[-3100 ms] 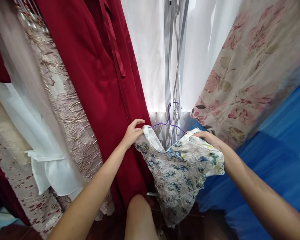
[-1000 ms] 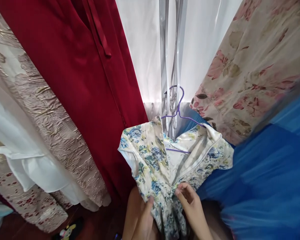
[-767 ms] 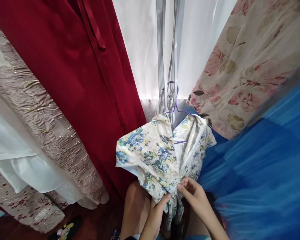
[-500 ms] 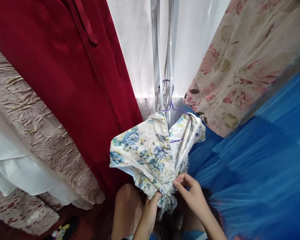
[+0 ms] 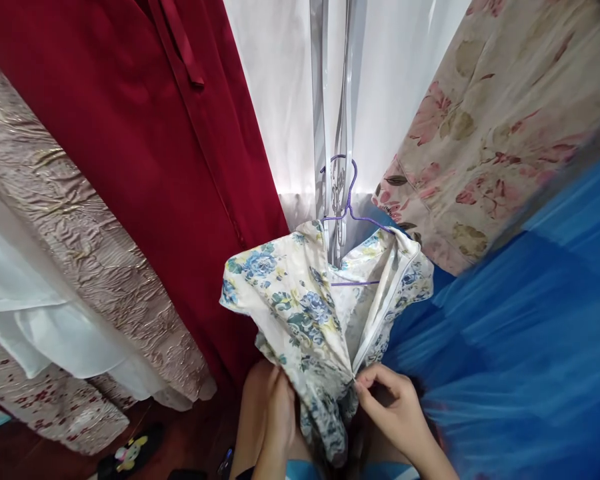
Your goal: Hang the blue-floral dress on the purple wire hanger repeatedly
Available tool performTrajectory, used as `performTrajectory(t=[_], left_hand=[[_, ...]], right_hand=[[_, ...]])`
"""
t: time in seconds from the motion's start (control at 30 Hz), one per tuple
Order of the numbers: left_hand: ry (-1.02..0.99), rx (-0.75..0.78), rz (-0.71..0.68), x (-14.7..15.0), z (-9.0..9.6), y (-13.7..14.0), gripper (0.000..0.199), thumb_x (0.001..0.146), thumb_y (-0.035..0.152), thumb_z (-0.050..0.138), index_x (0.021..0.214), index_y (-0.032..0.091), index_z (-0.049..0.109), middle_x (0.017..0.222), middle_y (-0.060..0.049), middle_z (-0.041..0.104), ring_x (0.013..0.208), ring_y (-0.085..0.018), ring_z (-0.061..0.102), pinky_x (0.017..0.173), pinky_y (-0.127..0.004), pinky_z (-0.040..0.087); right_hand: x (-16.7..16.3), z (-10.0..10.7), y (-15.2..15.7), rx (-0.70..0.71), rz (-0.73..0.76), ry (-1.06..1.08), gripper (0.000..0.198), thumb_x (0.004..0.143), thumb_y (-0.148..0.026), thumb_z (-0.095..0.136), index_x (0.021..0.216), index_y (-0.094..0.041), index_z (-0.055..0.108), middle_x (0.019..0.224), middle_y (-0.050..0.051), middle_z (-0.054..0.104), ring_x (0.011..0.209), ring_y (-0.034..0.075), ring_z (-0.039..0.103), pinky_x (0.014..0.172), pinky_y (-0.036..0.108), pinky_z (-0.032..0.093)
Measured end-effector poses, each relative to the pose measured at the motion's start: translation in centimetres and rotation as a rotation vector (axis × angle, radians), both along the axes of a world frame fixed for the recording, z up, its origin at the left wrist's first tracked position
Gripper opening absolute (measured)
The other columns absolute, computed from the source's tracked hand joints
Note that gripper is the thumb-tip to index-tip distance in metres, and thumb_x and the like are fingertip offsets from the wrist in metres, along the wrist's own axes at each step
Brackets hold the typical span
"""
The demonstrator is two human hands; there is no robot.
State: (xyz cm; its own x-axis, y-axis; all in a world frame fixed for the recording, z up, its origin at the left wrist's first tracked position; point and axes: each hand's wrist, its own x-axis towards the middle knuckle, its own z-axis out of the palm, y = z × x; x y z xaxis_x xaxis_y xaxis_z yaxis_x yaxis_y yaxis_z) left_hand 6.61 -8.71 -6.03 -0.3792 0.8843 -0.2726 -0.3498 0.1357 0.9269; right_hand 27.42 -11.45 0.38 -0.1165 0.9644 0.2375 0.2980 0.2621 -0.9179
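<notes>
A white garment with blue and yellow flowers (image 5: 305, 300) hangs on a purple wire hanger (image 5: 349, 207), its lower part bunched over my lap. An open zipper (image 5: 375, 320) runs down from its right shoulder, the two sides spread apart. My right hand (image 5: 393, 400) pinches at the zipper's lower end with thumb and forefinger; the small pull itself is hardly visible. On the other side, my left hand (image 5: 280, 407) is closed on the garment's left edge near the waist. Part of its fingers is hidden.
To the left hang a dark red garment (image 5: 220, 147), a pinkish textured one (image 5: 100, 233) and white ruffled fabric (image 5: 45, 333). White cloth (image 5: 275, 73) with grey ribbons is behind. A pink-flowered garment (image 5: 480, 160) and blue tulle (image 5: 520, 347) flank the right. A black slipper (image 5: 135, 453) lies on the floor.
My left hand has moved left and up from the gathered waist to the garment's side edge. My right hand has shifted slightly down and right; the zipper opening looks wider.
</notes>
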Motion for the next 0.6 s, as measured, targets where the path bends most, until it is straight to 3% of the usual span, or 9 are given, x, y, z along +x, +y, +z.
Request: performTrajectory(t=[0.1,0.2,0.33,0.47,0.6], left_hand=[[0.268,0.183,0.344,-1.1,0.5,-0.3,0.029,0.084,0.035,0.056,0.111,0.026,0.051,0.127,-0.006,0.057,0.126,-0.028,0.052,0.109,-0.044,0.041],[0.578,0.433,0.446,-0.8,1.9,-1.3,0.029,0.087,0.027,0.060,0.113,0.026,0.049,0.130,-0.007,0.050,0.127,-0.026,0.048,0.109,-0.042,0.039],[0.690,0.595,0.128,1.6,2.5,-2.4,0.021,0.084,0.021,0.065,0.103,0.021,0.056,0.108,-0.007,0.058,0.108,-0.025,0.057,0.098,-0.039,0.045],[0.580,0.556,-0.253,4.1,1.6,-2.8,0.021,0.089,0.021,0.061,0.110,0.020,0.056,0.102,-0.006,0.060,0.098,-0.022,0.060,0.089,-0.034,0.048],[0.589,0.545,-0.282,4.6,2.2,-2.6,0.003,0.092,0.018,0.057,0.093,0.020,0.057,0.084,-0.001,0.059,0.082,-0.017,0.059,0.076,-0.027,0.047]], right_hand=[[-0.1,0.4,-0.4,0.015,-0.039,0.011,0.023,0.091,-0.030,0.060,0.071,-0.020,0.060,0.068,0.000,0.062,0.066,0.017,0.058,0.066,0.027,0.044],[-0.4,0.4,-0.2,0.014,-0.021,0.006,0.022,0.091,-0.032,0.060,0.073,-0.019,0.064,0.067,0.001,0.063,0.066,0.017,0.060,0.066,0.027,0.045],[-0.8,0.6,0.4,0.007,0.077,0.024,0.023,0.093,-0.032,0.060,0.077,-0.018,0.068,0.065,0.001,0.064,0.063,0.016,0.062,0.065,0.025,0.046],[-1.1,1.3,0.4,-0.001,0.149,0.006,0.023,0.094,-0.033,0.059,0.079,-0.019,0.068,0.066,0.000,0.065,0.063,0.015,0.061,0.064,0.024,0.045],[-0.9,2.0,0.7,0.025,0.156,-0.024,0.023,0.097,-0.033,0.055,0.081,-0.020,0.065,0.071,0.000,0.065,0.067,0.014,0.062,0.067,0.024,0.045]])
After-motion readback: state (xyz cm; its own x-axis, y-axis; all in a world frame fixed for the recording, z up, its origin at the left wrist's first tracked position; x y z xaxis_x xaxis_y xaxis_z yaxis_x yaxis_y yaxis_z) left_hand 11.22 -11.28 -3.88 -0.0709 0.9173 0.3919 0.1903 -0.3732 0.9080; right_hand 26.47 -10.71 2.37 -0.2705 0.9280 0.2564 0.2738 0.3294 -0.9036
